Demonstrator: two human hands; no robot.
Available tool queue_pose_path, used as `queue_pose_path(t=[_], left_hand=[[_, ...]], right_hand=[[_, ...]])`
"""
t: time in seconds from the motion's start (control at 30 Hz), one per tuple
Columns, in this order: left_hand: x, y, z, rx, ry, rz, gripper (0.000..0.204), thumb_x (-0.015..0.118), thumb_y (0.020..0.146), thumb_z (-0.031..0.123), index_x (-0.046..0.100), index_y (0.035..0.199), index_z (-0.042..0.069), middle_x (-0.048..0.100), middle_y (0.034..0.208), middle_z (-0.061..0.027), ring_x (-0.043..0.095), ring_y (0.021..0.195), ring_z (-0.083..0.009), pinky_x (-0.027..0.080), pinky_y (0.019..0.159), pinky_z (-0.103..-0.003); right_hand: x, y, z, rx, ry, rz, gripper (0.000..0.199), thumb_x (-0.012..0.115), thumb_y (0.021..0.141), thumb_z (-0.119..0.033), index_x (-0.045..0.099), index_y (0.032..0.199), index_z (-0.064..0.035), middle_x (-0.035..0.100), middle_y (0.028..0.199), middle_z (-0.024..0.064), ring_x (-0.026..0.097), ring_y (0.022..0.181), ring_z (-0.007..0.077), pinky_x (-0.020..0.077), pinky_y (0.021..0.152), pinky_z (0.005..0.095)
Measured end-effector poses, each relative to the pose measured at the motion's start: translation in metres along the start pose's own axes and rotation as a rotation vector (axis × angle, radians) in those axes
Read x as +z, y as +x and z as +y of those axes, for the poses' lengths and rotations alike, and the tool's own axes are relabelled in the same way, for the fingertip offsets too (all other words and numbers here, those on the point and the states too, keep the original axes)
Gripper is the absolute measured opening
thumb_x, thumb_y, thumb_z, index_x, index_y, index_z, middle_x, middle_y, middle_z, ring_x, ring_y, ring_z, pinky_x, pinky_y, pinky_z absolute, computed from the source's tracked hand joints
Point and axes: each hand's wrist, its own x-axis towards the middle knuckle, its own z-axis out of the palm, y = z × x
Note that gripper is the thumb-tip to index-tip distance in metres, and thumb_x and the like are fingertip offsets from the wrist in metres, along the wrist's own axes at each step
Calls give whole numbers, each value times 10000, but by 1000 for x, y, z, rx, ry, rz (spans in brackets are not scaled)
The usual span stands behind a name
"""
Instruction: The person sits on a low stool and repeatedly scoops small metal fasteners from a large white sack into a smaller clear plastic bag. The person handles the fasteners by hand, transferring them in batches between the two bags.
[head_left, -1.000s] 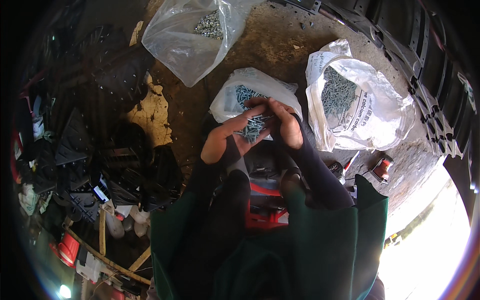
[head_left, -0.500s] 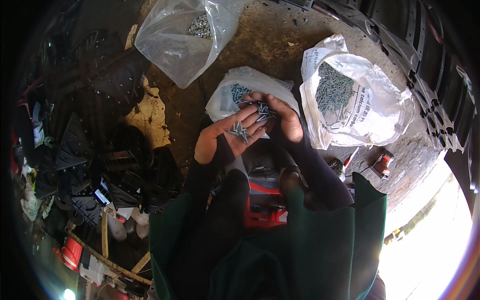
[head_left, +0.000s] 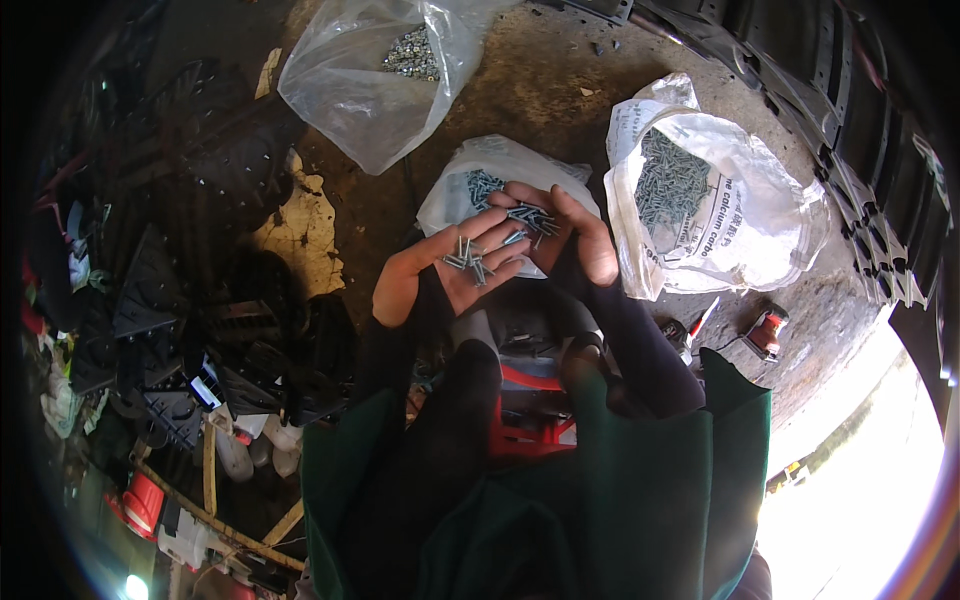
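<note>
My left hand [head_left: 405, 283] is palm up, fingers stretched toward the right, with a small bunch of screws [head_left: 468, 262] lying loose on the palm. Beside it, my right hand [head_left: 588, 245] is cupped, thumb raised, and holds another handful of screws [head_left: 532, 218]. The left fingertips meet or overlap the right hand's edge, where one screw lies near them. Just beyond both hands stands a white plastic bag [head_left: 450, 200] with bluish screws [head_left: 482, 188] inside, partly hidden by the fingers.
An open white sack [head_left: 770, 240] of screws stands at the right. A clear bag [head_left: 345, 100] with small metal nuts lies far left. Black parts [head_left: 160, 290] are heaped at the left. Red-and-black tools [head_left: 768, 330] lie right of my knees; metal strips [head_left: 830, 130] line the far right.
My hands have drawn slightly apart, the left moving left and the right opening a little. More of the screws in both palms now shows.
</note>
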Motion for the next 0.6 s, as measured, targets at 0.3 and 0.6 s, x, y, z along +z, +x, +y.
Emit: queue_pose_path(t=[0.3, 0.6], left_hand=[[0, 2, -5, 18, -3, 54, 774, 495, 917, 350, 191, 1441, -132, 269, 1470, -300, 247, 1409, -425, 239, 1167, -487], [-17, 11, -10, 8, -89, 35, 474, 347, 1010, 141, 294, 1415, -99, 378, 1418, -242, 358, 1366, -358, 348, 1138, -438]], right_hand=[[-7, 4, 3, -18, 5, 21, 445, 442, 997, -308, 556, 1232, 53, 578, 1265, 202, 536, 1162, 334, 412, 990, 455], [-6, 4, 6, -99, -89, 32, 413, 454, 996, -289, 577, 1184, 58, 589, 1240, 204, 566, 1123, 309, 434, 972, 438]])
